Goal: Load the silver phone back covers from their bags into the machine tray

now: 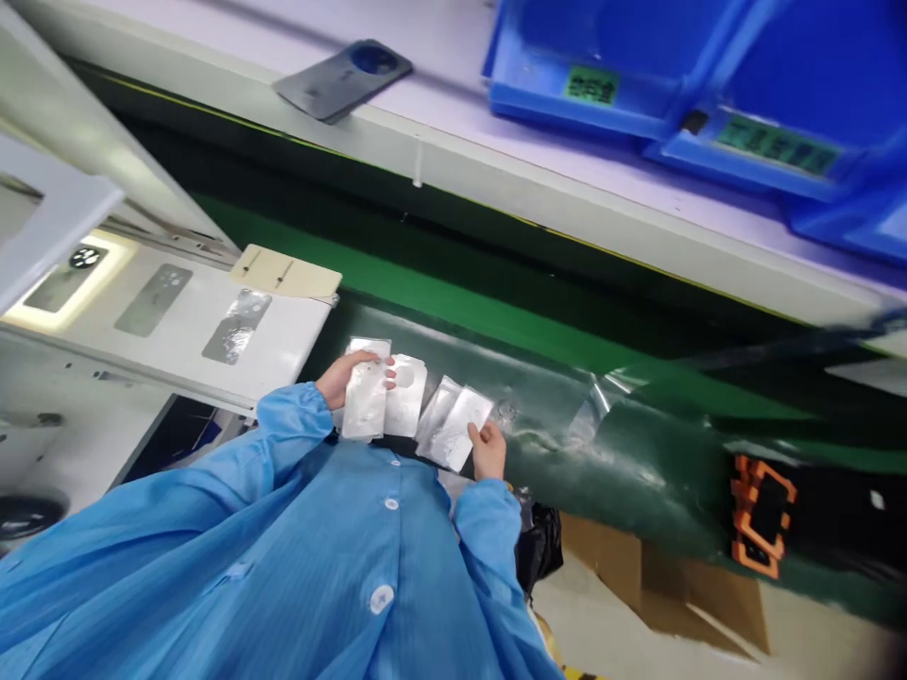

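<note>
My left hand (352, 373) is closed around a small stack of whitish, shiny flat film sheets (367, 406), held near the front edge of the green mat. Beside that stack lies a white sheet with a round cutout (406, 395), which the left fingertips reach. To the right, my right hand (487, 449) pinches the edge of another clear-white film sheet (460, 425). This one overlaps more sheets (436, 411) of the same kind just left of it. The print on the sheets is too small to read.
A grey phone back cover (344, 80) overhangs the shelf edge (453, 142). Blue bins (588, 85) with green labels stand above. At left, a white machine (283, 345) carries film pieces and a lit panel. Orange frames (763, 515) lie at right; cardboard (658, 586) is below.
</note>
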Tool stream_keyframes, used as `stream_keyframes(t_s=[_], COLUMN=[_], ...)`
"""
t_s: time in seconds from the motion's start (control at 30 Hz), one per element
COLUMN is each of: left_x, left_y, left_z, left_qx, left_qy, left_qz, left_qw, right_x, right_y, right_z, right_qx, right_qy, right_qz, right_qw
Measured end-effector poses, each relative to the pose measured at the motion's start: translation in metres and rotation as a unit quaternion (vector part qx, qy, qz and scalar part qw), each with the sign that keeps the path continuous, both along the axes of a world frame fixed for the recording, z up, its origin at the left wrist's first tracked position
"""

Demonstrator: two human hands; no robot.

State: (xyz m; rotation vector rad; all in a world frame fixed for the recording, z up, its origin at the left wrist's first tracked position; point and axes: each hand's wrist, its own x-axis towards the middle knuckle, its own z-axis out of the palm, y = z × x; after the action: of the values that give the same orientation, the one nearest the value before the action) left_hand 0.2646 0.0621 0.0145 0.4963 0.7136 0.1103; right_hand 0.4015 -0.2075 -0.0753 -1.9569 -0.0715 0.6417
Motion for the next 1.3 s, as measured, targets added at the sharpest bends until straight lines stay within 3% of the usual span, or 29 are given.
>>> stream_keyframes(t_s=[0.13,0.27,0.33,0.4,0.47,0.53,0.7,0.8,0.93,1.03,1.13,1.2,1.3], left_x=[-0.009,-0.041,-0.06,-0.075,-0.084,-0.091,-0.116,-0.138,-0.168,-0.193,-0.225,-0.25,-0.289], left_y=[-0.013,-0.021,-0.022,-0.023,-0.027,-0.033,-0.043,-0.037,-0.021,-0.004,0.012,0.021,0.031], left_z=[0.011,0.039,0.047,0.046,0.037,0.023,0.002,0.004,0.01,0.012,0.008,0.003,-0.002], left_qx=[0.033,0.024,-0.007,-0.034,-0.048,-0.056,-0.051,-0.032,-0.019,-0.009,-0.022,-0.038,-0.044], left_qy=[-0.024,-0.092,-0.132,-0.156,-0.159,-0.153,-0.159,-0.163,-0.146,-0.13,-0.106,-0.078,-0.024], left_qz=[-0.036,-0.074,-0.05,-0.032,-0.018,-0.008,-0.011,0.017,0.048,0.08,0.108,0.145,0.218], left_qw=[0.999,0.993,0.99,0.987,0.986,0.987,0.986,0.986,0.988,0.988,0.988,0.986,0.975], right_x=[-0.05,-0.085,-0.076,-0.056,-0.039,-0.034,-0.063,-0.084,-0.109,-0.122,-0.118,-0.108,-0.1], right_y=[0.067,0.102,0.102,0.105,0.121,0.148,0.219,0.242,0.268,0.299,0.343,0.372,0.397], right_z=[0.075,0.141,0.161,0.17,0.171,0.165,0.143,0.138,0.144,0.146,0.133,0.115,0.087], right_qx=[0.133,0.028,-0.024,-0.032,0.009,0.064,0.081,0.072,0.069,0.088,0.119,0.083,-0.032], right_qy=[0.039,-0.096,-0.192,-0.245,-0.221,-0.147,-0.004,0.033,-0.056,-0.164,-0.26,-0.292,-0.307], right_qz=[0.166,0.33,0.319,0.26,0.243,0.31,0.552,0.609,0.643,0.61,0.472,0.388,0.399], right_qw=[0.976,0.939,0.928,0.933,0.945,0.937,0.83,0.789,0.761,0.77,0.834,0.87,0.864])
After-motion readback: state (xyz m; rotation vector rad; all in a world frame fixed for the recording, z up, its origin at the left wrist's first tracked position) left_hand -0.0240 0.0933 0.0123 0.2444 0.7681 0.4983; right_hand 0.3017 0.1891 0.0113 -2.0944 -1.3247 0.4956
